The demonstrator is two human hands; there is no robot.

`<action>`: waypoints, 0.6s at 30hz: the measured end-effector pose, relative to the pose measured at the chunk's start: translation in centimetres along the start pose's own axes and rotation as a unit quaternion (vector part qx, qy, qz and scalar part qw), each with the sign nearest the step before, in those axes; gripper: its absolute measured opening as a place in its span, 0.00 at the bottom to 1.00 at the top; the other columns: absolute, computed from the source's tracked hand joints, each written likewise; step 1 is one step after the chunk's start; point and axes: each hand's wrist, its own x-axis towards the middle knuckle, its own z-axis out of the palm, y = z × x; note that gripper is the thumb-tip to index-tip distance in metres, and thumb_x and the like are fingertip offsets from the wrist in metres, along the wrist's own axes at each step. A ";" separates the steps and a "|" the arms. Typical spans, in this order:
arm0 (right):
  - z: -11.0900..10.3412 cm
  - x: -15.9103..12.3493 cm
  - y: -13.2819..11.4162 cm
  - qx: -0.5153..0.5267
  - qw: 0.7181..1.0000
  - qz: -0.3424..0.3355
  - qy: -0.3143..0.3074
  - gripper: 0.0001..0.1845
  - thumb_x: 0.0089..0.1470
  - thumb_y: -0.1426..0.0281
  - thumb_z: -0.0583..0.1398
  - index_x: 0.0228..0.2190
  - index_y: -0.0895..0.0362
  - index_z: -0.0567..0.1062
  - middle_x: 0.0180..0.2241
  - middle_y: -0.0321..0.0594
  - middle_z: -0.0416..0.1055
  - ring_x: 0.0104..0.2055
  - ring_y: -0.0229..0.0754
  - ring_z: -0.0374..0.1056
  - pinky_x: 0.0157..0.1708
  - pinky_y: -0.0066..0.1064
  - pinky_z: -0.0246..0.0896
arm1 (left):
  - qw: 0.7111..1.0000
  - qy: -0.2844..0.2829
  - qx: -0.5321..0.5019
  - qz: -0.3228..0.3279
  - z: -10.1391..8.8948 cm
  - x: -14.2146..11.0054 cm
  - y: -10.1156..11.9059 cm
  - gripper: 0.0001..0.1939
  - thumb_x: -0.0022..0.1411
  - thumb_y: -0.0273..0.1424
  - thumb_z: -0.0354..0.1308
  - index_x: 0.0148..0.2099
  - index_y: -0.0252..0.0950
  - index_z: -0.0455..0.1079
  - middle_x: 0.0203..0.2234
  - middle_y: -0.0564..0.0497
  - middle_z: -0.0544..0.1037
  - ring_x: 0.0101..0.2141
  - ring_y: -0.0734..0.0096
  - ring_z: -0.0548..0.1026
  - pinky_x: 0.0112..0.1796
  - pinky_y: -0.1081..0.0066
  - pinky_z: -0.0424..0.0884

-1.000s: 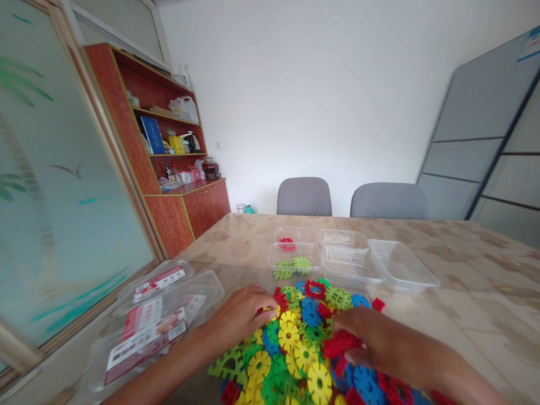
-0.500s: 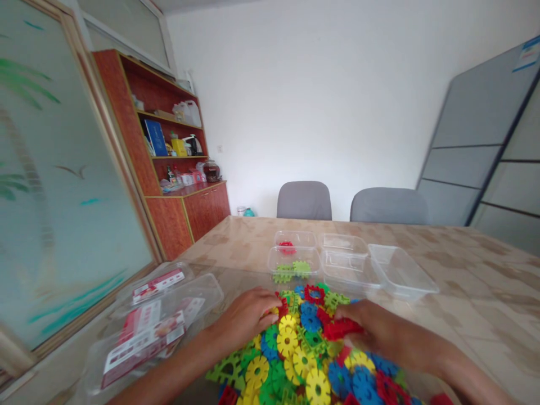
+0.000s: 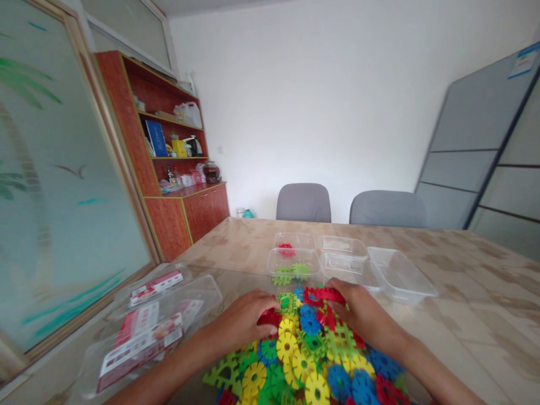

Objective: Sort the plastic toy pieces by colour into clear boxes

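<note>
A heap of colourful plastic building pieces (image 3: 301,365) lies on the table in front of me: notched discs in yellow, blue and green, and square pieces in red and light green. My left hand (image 3: 247,315) is at the heap's left edge, closed on a red plastic piece (image 3: 270,319) between thumb and fingers. At the far right of the heap, my right hand (image 3: 358,309) grips another red plastic piece (image 3: 329,295), its fingertips partly hidden. Light green pieces (image 3: 291,273) and a red ring-like piece (image 3: 287,249) sit in two clear containers beyond the heap.
Several clear plastic containers (image 3: 403,275) stand beyond the heap. Clear lids with printed labels (image 3: 147,337) lie at the left. Two grey chairs (image 3: 304,201) are behind the table (image 3: 468,275); a wooden cabinet (image 3: 185,222) stands at the back left.
My right hand has moved away from me and to the left, with a red piece in it. My left hand has shifted slightly, and more of its red piece shows.
</note>
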 end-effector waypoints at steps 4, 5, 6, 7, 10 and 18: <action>1.1 1.4 -1.4 -0.046 0.998 0.040 -0.006 0.08 0.57 0.76 0.53 0.38 0.59 0.70 0.38 0.48 0.76 0.40 0.46 0.72 0.37 0.30 0.59 | 1.000 -0.014 -0.004 -0.009 -0.5 -0.2 0.3 0.24 0.54 0.34 0.65 0.54 0.44 0.69 0.43 0.49 0.74 0.44 0.60 0.71 0.44 0.68 0.64; 1.4 1.7 -1.7 -0.057 0.997 0.048 -0.015 0.09 0.56 0.77 0.53 0.39 0.61 0.70 0.38 0.50 0.76 0.40 0.48 0.72 0.37 0.31 0.59 | 1.000 -0.018 -0.004 -0.004 -0.6 -0.2 0.5 0.24 0.54 0.35 0.65 0.53 0.44 0.69 0.43 0.49 0.74 0.44 0.59 0.71 0.45 0.68 0.64; 1.8 2.0 -2.0 -0.068 0.996 0.056 -0.025 0.11 0.56 0.77 0.53 0.41 0.62 0.71 0.38 0.52 0.76 0.40 0.50 0.73 0.37 0.32 0.60 | 1.000 -0.022 -0.003 0.005 -0.8 -0.2 0.7 0.22 0.54 0.35 0.65 0.53 0.44 0.70 0.43 0.50 0.75 0.44 0.59 0.71 0.45 0.68 0.63; 2.0 2.3 -2.2 -0.080 0.994 0.062 -0.037 0.13 0.55 0.78 0.54 0.43 0.64 0.71 0.38 0.54 0.77 0.41 0.51 0.73 0.37 0.32 0.60 | 1.000 -0.027 -0.004 0.014 -0.9 -0.2 1.0 0.21 0.55 0.36 0.64 0.52 0.44 0.70 0.42 0.50 0.75 0.44 0.58 0.71 0.45 0.68 0.63; 2.6 3.1 -2.6 -0.109 0.989 0.076 -0.069 0.17 0.55 0.80 0.53 0.47 0.67 0.70 0.40 0.58 0.76 0.43 0.54 0.72 0.38 0.35 0.61 | 0.998 -0.044 -0.010 0.031 -1.4 -0.3 1.6 0.19 0.56 0.37 0.63 0.50 0.44 0.71 0.41 0.50 0.75 0.42 0.57 0.71 0.44 0.68 0.63; 2.1 3.7 -2.6 -0.117 0.985 0.047 -0.115 0.18 0.54 0.78 0.55 0.47 0.62 0.70 0.47 0.54 0.72 0.48 0.51 0.69 0.43 0.34 0.60 | 0.998 -0.056 -0.007 0.042 -2.4 -0.6 2.1 0.13 0.60 0.33 0.58 0.49 0.43 0.71 0.38 0.50 0.75 0.43 0.59 0.71 0.43 0.69 0.63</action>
